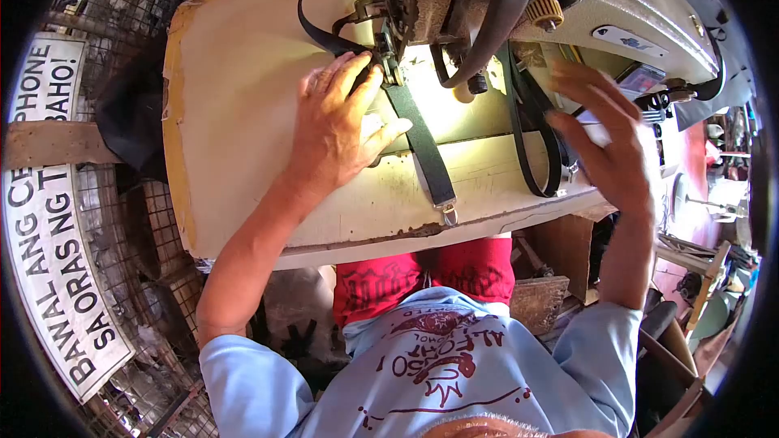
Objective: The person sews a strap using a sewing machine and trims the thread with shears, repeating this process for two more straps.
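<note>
Pale surface point(235, 130) carries a black strap point(425, 146) by the sewing machine point(588, 12). Left hand point(337, 118) touches it, fingers spread; blurred right hand point(610, 134) seems open.

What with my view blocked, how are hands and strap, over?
Left hand at the metal-ended strap, beside the presser foot. Right hand open, off that strap. Looped black strap near right hand, possible snag.
</note>
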The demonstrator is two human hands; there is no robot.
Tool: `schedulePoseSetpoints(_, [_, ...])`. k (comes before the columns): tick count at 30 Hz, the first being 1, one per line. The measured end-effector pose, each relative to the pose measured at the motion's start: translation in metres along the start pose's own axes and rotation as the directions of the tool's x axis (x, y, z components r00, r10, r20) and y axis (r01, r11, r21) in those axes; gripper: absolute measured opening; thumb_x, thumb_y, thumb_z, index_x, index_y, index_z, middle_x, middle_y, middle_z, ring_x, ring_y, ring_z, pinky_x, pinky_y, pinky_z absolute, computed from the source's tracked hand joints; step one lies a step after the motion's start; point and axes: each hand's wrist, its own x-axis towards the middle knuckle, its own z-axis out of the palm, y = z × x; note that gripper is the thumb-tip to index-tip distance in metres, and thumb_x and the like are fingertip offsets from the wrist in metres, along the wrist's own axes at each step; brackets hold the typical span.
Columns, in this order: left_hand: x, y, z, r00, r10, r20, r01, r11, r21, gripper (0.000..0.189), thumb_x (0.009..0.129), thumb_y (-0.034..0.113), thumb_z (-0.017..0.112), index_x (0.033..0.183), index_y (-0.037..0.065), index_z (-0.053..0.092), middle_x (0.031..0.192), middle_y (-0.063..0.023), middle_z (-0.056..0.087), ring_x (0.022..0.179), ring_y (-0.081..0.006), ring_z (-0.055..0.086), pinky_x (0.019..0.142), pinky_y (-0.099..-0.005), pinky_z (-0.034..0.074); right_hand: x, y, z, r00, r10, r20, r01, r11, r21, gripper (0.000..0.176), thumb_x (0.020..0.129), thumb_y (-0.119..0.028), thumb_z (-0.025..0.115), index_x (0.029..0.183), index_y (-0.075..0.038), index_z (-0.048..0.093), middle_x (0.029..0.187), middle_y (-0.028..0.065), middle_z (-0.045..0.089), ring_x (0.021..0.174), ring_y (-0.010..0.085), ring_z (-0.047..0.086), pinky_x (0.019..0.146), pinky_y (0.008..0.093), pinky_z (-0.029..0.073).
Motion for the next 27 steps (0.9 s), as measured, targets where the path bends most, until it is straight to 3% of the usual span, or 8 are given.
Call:
schedulePoseSetpoints(4, [0.009, -0.003, -0.003, 0.999, 0.038, -0.001, -0.038, 0.999, -0.036, 0.063, 0.075, 0.042, 0.079, 0.118, 0.0, 0.06, 0.126, -0.0176, 0.056, 0.124, -0.0342, 0.049, 0.104, -0.0489, 0.036, -0.044, 0.045, -0.094, 0.979, 0.133, -0.154, -0.112, 0.985, 0.133, 0.025, 0.091, -0.013, 0.065, 0.116, -0.008, 0.067, 0.125, 0.0119, 0.065, 0.117, 0.0236, 0.061, 0.097, 0.0386, 0.049])
schedulePoseSetpoints(8, [0.009, -0.007, 0.001, 0.999, -0.024, 0.032, 0.027, 0.993, -0.116, 0.064, 0.072, 0.041, 0.082, 0.116, 0.0, 0.061, 0.124, -0.0168, 0.057, 0.122, -0.0337, 0.051, 0.102, -0.0464, 0.038, -0.047, 0.153, -0.162, 0.894, 0.215, -0.393, -0.294, 0.944, -0.152, 0.028, 0.093, -0.015, 0.061, 0.12, -0.008, 0.065, 0.125, 0.0131, 0.064, 0.117, 0.0241, 0.061, 0.097, 0.0384, 0.049])
schedulePoseSetpoints(16, [0.007, -0.001, 0.007, 0.997, -0.074, 0.01, 0.074, 0.992, -0.105, 0.063, 0.075, 0.041, 0.08, 0.118, 0.0, 0.059, 0.133, -0.0172, 0.055, 0.127, -0.031, 0.05, 0.102, -0.0453, 0.038, 0.012, 0.342, -0.187, 0.922, 0.315, -0.225, -0.387, 0.771, -0.506, 0.034, 0.096, -0.017, 0.052, 0.128, -0.008, 0.059, 0.126, 0.0153, 0.062, 0.115, 0.025, 0.061, 0.096, 0.0381, 0.05])
schedulePoseSetpoints(20, [0.008, -0.001, 0.004, 0.998, -0.054, 0.042, 0.056, 0.997, -0.046, 0.064, 0.077, 0.043, 0.078, 0.119, -0.002, 0.059, 0.134, -0.018, 0.056, 0.129, -0.031, 0.049, 0.103, -0.0454, 0.037, -0.014, 0.365, -0.182, 0.945, 0.139, -0.295, -0.293, 0.758, -0.582, 0.037, 0.098, -0.018, 0.048, 0.133, -0.008, 0.056, 0.127, 0.0164, 0.061, 0.115, 0.0255, 0.061, 0.096, 0.0379, 0.05])
schedulePoseSetpoints(21, [0.01, -0.002, 0.003, 0.997, -0.054, 0.049, 0.056, 0.997, -0.044, 0.064, 0.078, 0.043, 0.077, 0.119, -0.002, 0.059, 0.134, -0.0181, 0.056, 0.129, -0.031, 0.049, 0.103, -0.0455, 0.037, -0.032, 0.361, -0.175, 0.918, 0.097, -0.385, -0.314, 0.771, -0.554, 0.037, 0.099, -0.018, 0.047, 0.134, -0.008, 0.055, 0.127, 0.0167, 0.061, 0.115, 0.0256, 0.061, 0.096, 0.0379, 0.05])
schedulePoseSetpoints(24, [0.01, -0.001, 0.003, 0.996, -0.056, 0.066, 0.06, 0.997, -0.055, 0.063, 0.078, 0.043, 0.077, 0.117, -0.003, 0.06, 0.134, -0.0183, 0.056, 0.13, -0.031, 0.048, 0.103, -0.0456, 0.036, -0.099, 0.346, -0.116, 0.659, 0.159, -0.735, -0.426, 0.885, -0.191, 0.04, 0.1, -0.019, 0.044, 0.137, -0.008, 0.053, 0.127, 0.0176, 0.061, 0.114, 0.026, 0.061, 0.096, 0.0377, 0.051])
schedulePoseSetpoints(25, [0.01, -0.001, 0.003, 0.996, -0.058, 0.064, 0.062, 0.996, -0.063, 0.063, 0.078, 0.043, 0.077, 0.116, -0.003, 0.061, 0.134, -0.0184, 0.056, 0.13, -0.031, 0.048, 0.103, -0.0456, 0.036, -0.104, 0.327, -0.089, 0.523, 0.318, -0.79, -0.335, 0.93, 0.153, 0.039, 0.1, -0.016, 0.044, 0.137, -0.007, 0.052, 0.127, 0.0175, 0.061, 0.112, 0.0258, 0.062, 0.094, 0.0379, 0.053])
schedulePoseSetpoints(27, [0.01, -0.003, 0.005, 0.997, -0.053, 0.049, 0.056, 0.996, -0.069, 0.062, 0.077, 0.043, 0.077, 0.115, -0.003, 0.061, 0.134, -0.0186, 0.056, 0.13, -0.0309, 0.048, 0.103, -0.0456, 0.036, -0.134, 0.386, -0.124, 0.657, 0.243, -0.714, -0.303, 0.952, 0.044, 0.039, 0.098, -0.014, 0.047, 0.136, -0.006, 0.052, 0.126, 0.0181, 0.062, 0.111, 0.0269, 0.063, 0.092, 0.039, 0.054])
